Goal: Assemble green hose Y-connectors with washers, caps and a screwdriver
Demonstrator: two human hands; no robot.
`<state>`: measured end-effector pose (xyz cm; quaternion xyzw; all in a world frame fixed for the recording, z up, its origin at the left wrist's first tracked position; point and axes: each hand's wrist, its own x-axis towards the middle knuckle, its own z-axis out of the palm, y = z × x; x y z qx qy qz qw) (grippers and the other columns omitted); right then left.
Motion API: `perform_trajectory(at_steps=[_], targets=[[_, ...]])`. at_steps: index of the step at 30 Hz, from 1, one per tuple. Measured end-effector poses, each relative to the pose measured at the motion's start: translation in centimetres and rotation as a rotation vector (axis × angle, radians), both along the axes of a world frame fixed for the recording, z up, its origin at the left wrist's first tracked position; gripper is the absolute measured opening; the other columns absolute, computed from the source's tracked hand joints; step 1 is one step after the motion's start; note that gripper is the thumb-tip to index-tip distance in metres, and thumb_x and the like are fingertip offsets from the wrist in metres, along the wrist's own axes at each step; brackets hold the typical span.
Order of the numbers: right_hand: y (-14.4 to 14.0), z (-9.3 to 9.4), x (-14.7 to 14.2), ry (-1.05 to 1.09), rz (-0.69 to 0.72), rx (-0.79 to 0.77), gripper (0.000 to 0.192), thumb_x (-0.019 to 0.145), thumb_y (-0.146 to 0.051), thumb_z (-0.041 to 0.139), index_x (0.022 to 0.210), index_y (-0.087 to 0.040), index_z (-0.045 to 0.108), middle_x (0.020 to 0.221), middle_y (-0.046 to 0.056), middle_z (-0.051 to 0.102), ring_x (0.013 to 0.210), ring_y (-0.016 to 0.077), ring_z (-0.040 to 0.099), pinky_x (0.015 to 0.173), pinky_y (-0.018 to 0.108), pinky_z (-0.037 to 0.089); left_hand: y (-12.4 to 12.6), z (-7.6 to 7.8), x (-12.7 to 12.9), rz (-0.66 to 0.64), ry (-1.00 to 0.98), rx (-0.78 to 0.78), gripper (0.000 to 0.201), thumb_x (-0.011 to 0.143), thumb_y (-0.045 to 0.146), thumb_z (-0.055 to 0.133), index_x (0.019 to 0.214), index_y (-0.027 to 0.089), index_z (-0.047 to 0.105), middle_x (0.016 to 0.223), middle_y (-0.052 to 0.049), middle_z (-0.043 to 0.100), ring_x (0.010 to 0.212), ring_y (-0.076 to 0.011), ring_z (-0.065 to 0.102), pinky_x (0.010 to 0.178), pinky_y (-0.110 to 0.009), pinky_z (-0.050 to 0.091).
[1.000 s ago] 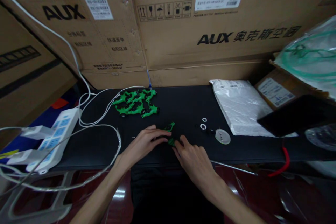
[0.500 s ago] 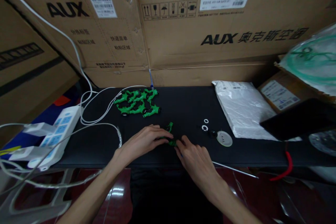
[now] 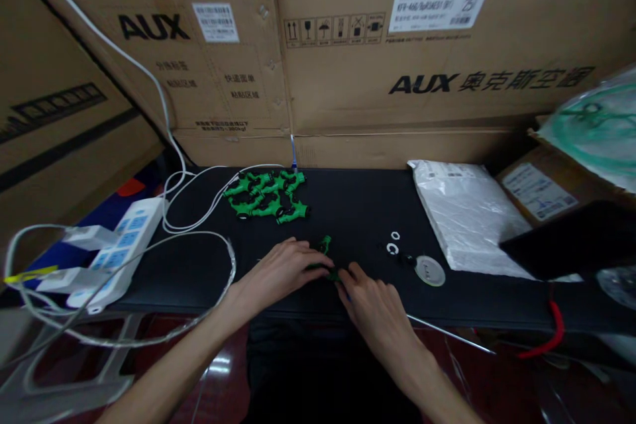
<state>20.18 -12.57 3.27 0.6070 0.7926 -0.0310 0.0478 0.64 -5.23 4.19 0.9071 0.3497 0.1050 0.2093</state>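
Near the front edge of the black table, my left hand (image 3: 297, 263) has its fingers closed on a small green plastic part (image 3: 325, 243), which it partly covers. My right hand (image 3: 370, 291) meets it from the other side, fingertips pinched at the part's right end. Whatever else lies between those fingertips is hidden. A thin metal rod (image 3: 450, 333) sticks out past my right hand, over the table edge. Several similar green and black parts (image 3: 268, 202) lie grouped farther back on the left.
Two white rings (image 3: 392, 248) and a round pale disc (image 3: 430, 271) lie right of my hands. Beyond them are a white plastic package (image 3: 467, 218) and a dark flat panel (image 3: 566, 238). A power strip (image 3: 124, 245) with cables sits left. Large cardboard boxes (image 3: 338, 99) wall off the back.
The whole scene has shifted slightly right and down in view as the head moved. Both hands stay together at the green part, with only small finger movement.
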Motion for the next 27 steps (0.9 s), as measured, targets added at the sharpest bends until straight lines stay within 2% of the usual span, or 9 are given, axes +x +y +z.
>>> perform_trajectory(at_steps=[2, 4, 7, 9, 11, 14, 17, 23, 27], targets=[[0.0, 0.0, 0.0, -0.002, -0.008, 0.000, 0.023, 0.103, -0.022, 0.051, 0.117, -0.024, 0.069, 0.113, 0.006, 0.072, 0.068, 0.0231, 0.078, 0.050, 0.031, 0.054, -0.8, -0.2, -0.1, -0.004, -0.092, -0.013, 0.027, 0.099, 0.028, 0.064, 0.125, 0.031, 0.070, 0.123, -0.001, 0.076, 0.111, -0.0220, 0.070, 0.103, -0.039, 0.049], [-0.1, 0.0, 0.0, 0.000, -0.016, 0.001, 0.025, 0.103, -0.023, 0.051, 0.119, -0.023, 0.069, 0.113, 0.007, 0.073, 0.069, 0.0232, 0.078, 0.051, 0.031, 0.055, -1.9, -0.4, -0.5, 0.064, -0.255, -0.041, 0.029, 0.098, 0.031, 0.064, 0.127, 0.028, 0.069, 0.130, -0.003, 0.071, 0.109, -0.0191, 0.070, 0.097, -0.033, 0.053], [-0.4, 0.4, 0.1, 0.011, -0.017, -0.001, 0.027, 0.103, -0.028, 0.051, 0.124, -0.023, 0.068, 0.112, 0.008, 0.074, 0.068, 0.0232, 0.078, 0.051, 0.030, 0.056, -3.8, -1.2, -2.1, 0.408, -0.406, 0.001, 0.022, 0.097, 0.037, 0.065, 0.115, 0.025, 0.070, 0.112, -0.002, 0.071, 0.078, -0.0138, 0.066, 0.074, -0.026, 0.055], [-0.6, 0.6, 0.3, 0.009, 0.002, 0.011, 0.030, 0.103, -0.031, 0.051, 0.127, -0.024, 0.068, 0.117, 0.010, 0.074, 0.069, 0.0238, 0.078, 0.051, 0.031, 0.058, -4.8, -2.0, -3.8, 0.624, -0.370, 0.084, 0.020, 0.096, 0.037, 0.066, 0.111, 0.023, 0.069, 0.101, -0.001, 0.068, 0.072, -0.0143, 0.062, 0.074, -0.029, 0.055], [-1.0, 0.7, 0.6, -0.006, 0.033, 0.042, 0.030, 0.103, -0.031, 0.052, 0.127, -0.023, 0.068, 0.121, 0.011, 0.074, 0.068, 0.0246, 0.078, 0.051, 0.032, 0.059, -5.3, -3.0, -5.5, 0.715, -0.312, 0.125, 0.025, 0.097, 0.036, 0.065, 0.118, 0.024, 0.066, 0.105, -0.003, 0.066, 0.077, -0.0163, 0.064, 0.078, -0.032, 0.056], [-1.5, 0.6, 1.0, -0.028, 0.079, 0.109, 0.030, 0.102, -0.031, 0.054, 0.126, -0.023, 0.070, 0.122, 0.012, 0.074, 0.064, 0.0248, 0.078, 0.048, 0.033, 0.060, -5.2, -4.2, -7.6, 0.709, -0.240, 0.143, 0.029, 0.099, 0.036, 0.060, 0.126, 0.026, 0.062, 0.114, -0.005, 0.066, 0.094, -0.0215, 0.068, 0.088, -0.037, 0.057], [-2.1, 0.3, 1.2, -0.026, 0.097, 0.155, 0.031, 0.101, -0.032, 0.056, 0.127, -0.024, 0.070, 0.121, 0.012, 0.075, 0.062, 0.0243, 0.077, 0.046, 0.033, 0.060, -4.5, -4.4, -8.5, 0.643, -0.196, 0.125, 0.021, 0.101, 0.033, 0.057, 0.118, 0.025, 0.064, 0.114, -0.005, 0.066, 0.105, -0.0242, 0.067, 0.094, -0.040, 0.054], [-3.4, 0.6, 1.9, -0.010, 0.093, 0.173, 0.030, 0.100, -0.031, 0.058, 0.127, -0.024, 0.071, 0.120, 0.012, 0.075, 0.061, 0.0246, 0.077, 0.045, 0.033, 0.061, -3.1, -3.5, -8.7, 0.542, -0.126, 0.080, 0.017, 0.102, 0.026, 0.049, 0.096, 0.022, 0.064, 0.100, -0.005, 0.064, 0.092, -0.0226, 0.065, 0.089, -0.038, 0.052], [-4.0, 1.3, 2.7, -0.003, 0.101, 0.199, 0.032, 0.098, -0.028, 0.060, 0.127, -0.022, 0.071, 0.120, 0.015, 0.076, 0.064, 0.0264, 0.078, 0.046, 0.035, 0.063, -2.7, -3.5, -8.5, 0.496, -0.151, 0.081, 0.016, 0.102, 0.025, 0.048, 0.093, 0.022, 0.062, 0.095, -0.004, 0.065, 0.090, -0.0233, 0.062, 0.088, -0.038, 0.050]])
